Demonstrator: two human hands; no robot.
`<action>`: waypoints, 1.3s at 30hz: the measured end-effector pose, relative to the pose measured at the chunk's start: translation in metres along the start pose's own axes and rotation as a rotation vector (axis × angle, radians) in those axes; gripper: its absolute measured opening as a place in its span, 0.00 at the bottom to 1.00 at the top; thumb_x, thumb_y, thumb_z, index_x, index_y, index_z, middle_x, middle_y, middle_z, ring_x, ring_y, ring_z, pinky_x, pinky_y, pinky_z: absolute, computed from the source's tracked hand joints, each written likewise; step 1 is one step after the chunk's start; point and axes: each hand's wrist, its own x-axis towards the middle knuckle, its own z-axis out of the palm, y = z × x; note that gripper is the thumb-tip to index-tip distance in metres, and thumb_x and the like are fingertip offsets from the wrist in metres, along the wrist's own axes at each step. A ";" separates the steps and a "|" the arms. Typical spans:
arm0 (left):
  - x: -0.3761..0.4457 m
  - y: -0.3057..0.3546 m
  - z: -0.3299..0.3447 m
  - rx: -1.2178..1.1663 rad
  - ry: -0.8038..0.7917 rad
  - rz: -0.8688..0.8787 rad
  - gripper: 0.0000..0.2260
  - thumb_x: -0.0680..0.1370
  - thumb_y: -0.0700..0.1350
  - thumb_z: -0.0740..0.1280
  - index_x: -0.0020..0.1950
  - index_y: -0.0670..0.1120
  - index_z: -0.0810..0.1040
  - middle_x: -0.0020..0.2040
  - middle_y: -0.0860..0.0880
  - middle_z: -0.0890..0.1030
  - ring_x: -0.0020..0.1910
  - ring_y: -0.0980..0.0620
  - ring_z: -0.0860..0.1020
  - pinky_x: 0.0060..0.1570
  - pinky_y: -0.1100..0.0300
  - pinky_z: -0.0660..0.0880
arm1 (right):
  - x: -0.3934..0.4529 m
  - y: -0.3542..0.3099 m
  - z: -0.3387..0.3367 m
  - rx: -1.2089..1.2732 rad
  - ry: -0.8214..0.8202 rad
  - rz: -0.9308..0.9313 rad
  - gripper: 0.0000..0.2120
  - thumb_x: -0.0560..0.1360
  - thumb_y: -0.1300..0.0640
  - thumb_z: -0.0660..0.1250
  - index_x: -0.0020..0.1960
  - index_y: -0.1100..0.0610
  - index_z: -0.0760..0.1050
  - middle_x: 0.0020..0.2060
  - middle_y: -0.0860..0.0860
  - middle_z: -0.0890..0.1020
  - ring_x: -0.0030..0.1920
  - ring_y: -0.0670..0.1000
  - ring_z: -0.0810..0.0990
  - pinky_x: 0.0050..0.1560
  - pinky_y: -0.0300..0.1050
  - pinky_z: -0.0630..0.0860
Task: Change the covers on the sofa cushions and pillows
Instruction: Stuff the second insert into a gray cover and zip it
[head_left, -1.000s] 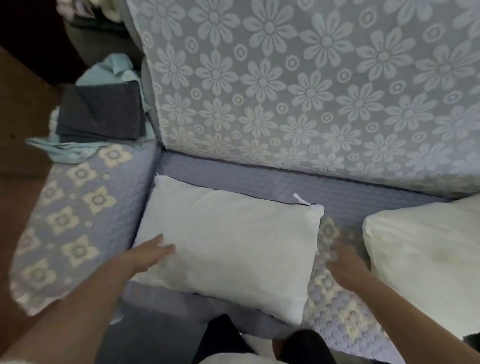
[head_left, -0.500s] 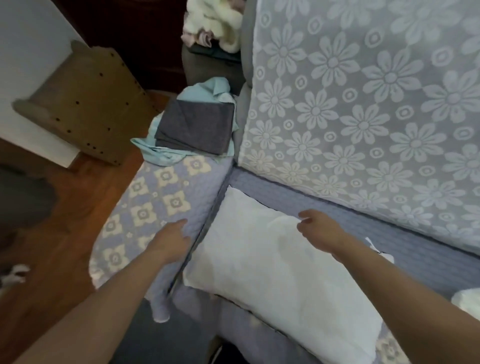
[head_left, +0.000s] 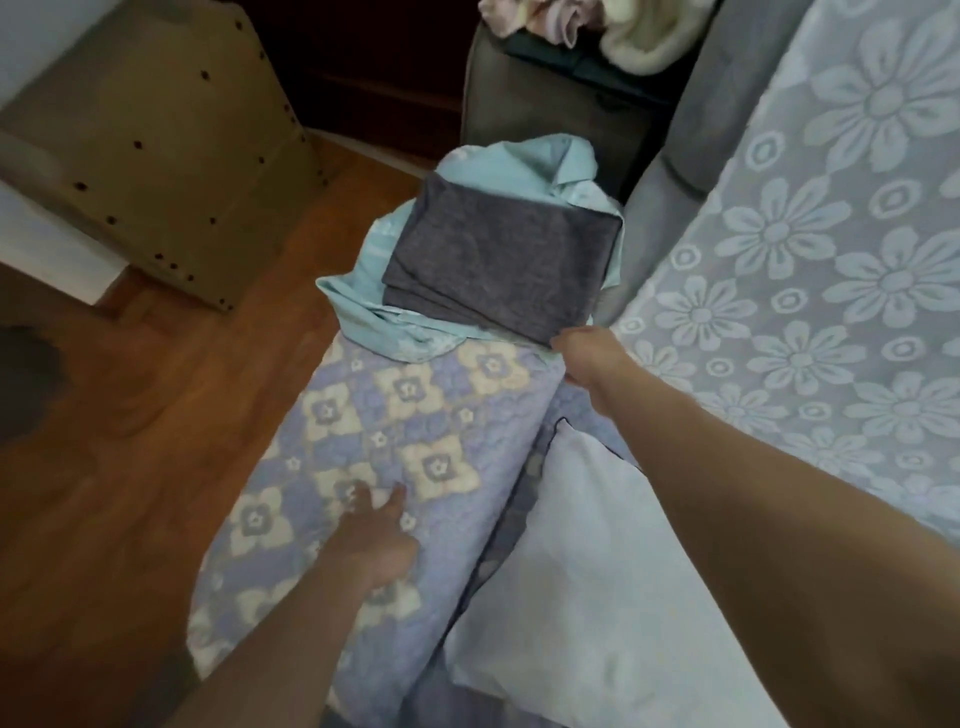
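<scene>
The right hand (head_left: 589, 356) reached the near edge of the folded dark grey fabric cover (head_left: 498, 265) on the sofa's quilted, flower-patterned armrest (head_left: 395, 447); whether its fingers pinched it could not be told. The left hand (head_left: 376, 540) lay on the armrest with fingers extended, beside the bare white pillow (head_left: 587, 587) on the seat.

perforated brown board (head_left: 171, 150) leans above the wood floor (head_left: 130, 441).

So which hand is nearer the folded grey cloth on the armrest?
Right. The right hand touches the folded grey cloth at its near corner; the left hand rests lower on the armrest cover.
</scene>
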 end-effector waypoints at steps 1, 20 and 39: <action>0.001 0.000 -0.004 -0.027 -0.001 0.010 0.35 0.82 0.55 0.59 0.82 0.58 0.41 0.81 0.46 0.31 0.81 0.40 0.48 0.76 0.48 0.62 | -0.004 -0.002 0.000 0.025 0.072 -0.016 0.14 0.79 0.57 0.65 0.62 0.60 0.79 0.53 0.56 0.81 0.52 0.54 0.78 0.58 0.51 0.78; -0.376 0.249 0.003 -0.497 0.402 1.055 0.17 0.73 0.40 0.70 0.56 0.58 0.78 0.54 0.54 0.79 0.54 0.62 0.77 0.52 0.70 0.71 | -0.448 0.017 -0.202 0.761 0.240 -0.468 0.09 0.77 0.67 0.69 0.45 0.56 0.84 0.41 0.56 0.84 0.46 0.54 0.82 0.57 0.53 0.78; -0.506 0.369 0.127 -1.394 -0.265 0.635 0.13 0.84 0.39 0.57 0.61 0.40 0.80 0.54 0.36 0.85 0.52 0.38 0.85 0.48 0.46 0.82 | -0.530 0.169 -0.332 0.320 0.336 -0.398 0.15 0.78 0.52 0.71 0.63 0.48 0.73 0.53 0.45 0.84 0.54 0.44 0.82 0.63 0.52 0.77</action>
